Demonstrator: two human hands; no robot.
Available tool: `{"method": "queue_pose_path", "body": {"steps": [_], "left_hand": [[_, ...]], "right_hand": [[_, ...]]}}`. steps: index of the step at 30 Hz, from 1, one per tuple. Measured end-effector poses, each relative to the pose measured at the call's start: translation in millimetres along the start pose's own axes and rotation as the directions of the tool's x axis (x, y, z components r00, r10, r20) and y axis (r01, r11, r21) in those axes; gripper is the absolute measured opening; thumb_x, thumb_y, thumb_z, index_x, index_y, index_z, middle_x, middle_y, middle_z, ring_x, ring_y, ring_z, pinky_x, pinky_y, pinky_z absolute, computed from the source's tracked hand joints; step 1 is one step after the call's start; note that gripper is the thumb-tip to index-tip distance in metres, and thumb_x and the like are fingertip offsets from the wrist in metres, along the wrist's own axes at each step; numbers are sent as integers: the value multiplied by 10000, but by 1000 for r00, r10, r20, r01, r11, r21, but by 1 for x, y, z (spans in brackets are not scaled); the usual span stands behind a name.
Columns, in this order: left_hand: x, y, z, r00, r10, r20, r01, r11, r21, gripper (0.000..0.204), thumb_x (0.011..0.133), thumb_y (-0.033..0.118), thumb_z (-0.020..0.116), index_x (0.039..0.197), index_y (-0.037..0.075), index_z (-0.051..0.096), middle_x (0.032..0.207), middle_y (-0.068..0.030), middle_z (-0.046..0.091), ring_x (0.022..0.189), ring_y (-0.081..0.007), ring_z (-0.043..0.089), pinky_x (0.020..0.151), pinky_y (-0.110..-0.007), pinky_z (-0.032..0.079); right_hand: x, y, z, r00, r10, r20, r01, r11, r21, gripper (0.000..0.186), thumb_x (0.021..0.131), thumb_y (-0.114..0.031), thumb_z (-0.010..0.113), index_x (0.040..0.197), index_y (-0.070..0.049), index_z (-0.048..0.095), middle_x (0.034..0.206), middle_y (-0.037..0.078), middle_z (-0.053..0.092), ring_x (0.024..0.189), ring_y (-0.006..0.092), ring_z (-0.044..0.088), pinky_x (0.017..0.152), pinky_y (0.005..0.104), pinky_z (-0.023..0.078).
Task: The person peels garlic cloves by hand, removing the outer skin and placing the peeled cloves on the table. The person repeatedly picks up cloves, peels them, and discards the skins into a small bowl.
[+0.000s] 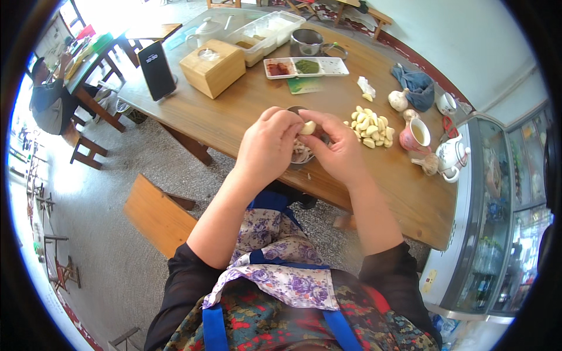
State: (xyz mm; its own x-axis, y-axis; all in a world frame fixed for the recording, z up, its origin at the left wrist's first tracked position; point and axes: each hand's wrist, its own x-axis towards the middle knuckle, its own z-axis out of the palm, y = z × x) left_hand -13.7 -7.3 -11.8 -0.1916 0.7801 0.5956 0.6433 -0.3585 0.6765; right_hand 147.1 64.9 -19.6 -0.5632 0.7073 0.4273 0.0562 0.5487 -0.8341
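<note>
Above the near edge of the wooden table, my left hand [270, 143] and my right hand [336, 146] meet, fingers bent inward. Between their fingertips they pinch a pale garlic clove [308, 127]. Directly beneath is a bowl [301, 157] with whitish and purplish garlic skins in it, partly hidden by my hands. Just right of my right hand lies a heap of peeled garlic cloves [370, 130]. Whole garlic bulbs [398, 100] rest farther right, and another bulb [429, 164] sits close to the pink cup.
A phone [156, 71] stands at the left beside a wooden tissue box [214, 69]. Behind are a spice tray [328, 67], a metal pot [305, 43] and a clear container [270, 41]. A pink cup [414, 136] and white teapot [451, 155] stand at the right, near a glass-fronted cabinet [489, 216].
</note>
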Motion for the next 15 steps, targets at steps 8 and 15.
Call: {"method": "queue_pose_path", "body": {"steps": [8, 15], "left_hand": [[-2, -3, 0, 983, -161, 88, 179, 950, -257, 82, 955, 3, 636, 1011, -30, 686, 954, -67, 663, 840, -131, 657, 756, -267, 541], [-3, 10, -5, 976, -191, 102, 212, 938, -276, 112, 928, 8, 678, 1031, -30, 700, 1006, -75, 668, 859, -138, 680, 768, -258, 552]], "right_hand": [[0, 3, -3, 999, -32, -40, 33, 999, 26, 420, 859, -75, 772, 1264, -48, 664, 1000, 73, 691, 783, 127, 623, 722, 273, 527], [0, 3, -3, 998, -57, -10, 57, 998, 5, 392, 881, -62, 742, 1263, -47, 661, 1059, 89, 701, 825, 142, 651, 748, 276, 540]]}}
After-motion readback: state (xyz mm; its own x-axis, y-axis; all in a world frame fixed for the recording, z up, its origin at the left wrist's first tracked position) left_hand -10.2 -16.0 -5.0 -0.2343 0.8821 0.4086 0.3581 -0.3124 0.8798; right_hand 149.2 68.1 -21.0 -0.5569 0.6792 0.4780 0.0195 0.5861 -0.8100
